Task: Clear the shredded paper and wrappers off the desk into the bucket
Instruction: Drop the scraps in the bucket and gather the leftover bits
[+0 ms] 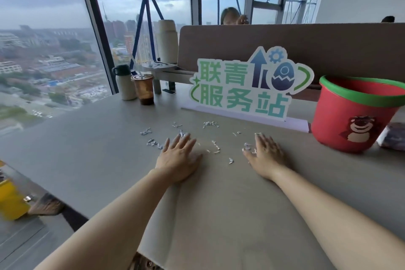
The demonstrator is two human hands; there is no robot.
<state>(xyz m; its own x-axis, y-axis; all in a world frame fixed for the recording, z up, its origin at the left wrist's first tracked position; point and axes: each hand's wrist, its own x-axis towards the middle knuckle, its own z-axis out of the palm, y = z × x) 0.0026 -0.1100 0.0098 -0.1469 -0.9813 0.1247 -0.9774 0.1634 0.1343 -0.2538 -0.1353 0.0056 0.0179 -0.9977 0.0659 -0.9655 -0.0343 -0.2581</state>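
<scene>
Small white bits of shredded paper [211, 124] lie scattered over the grey desk [92, 155] in front of me, some in little clumps [153, 143]. My left hand [178, 158] rests flat on the desk, palm down, fingers spread, its fingertips touching a few shreds. My right hand [266, 155] also lies flat with fingers apart, and shreds sit at its thumb side. More bits [215, 149] lie between the two hands. A red bucket [350, 116] with a green rim and a bear picture stands upright at the right, apart from both hands.
A green and white cut-out sign [247, 92] stands behind the shreds. A white flask [125, 83] and a brown plastic cup [143, 89] stand at the back left. A brown partition [306, 46] closes the far side. The desk's left edge drops beside a yellow object [11, 201]. A dark packet [394, 136] lies behind the bucket.
</scene>
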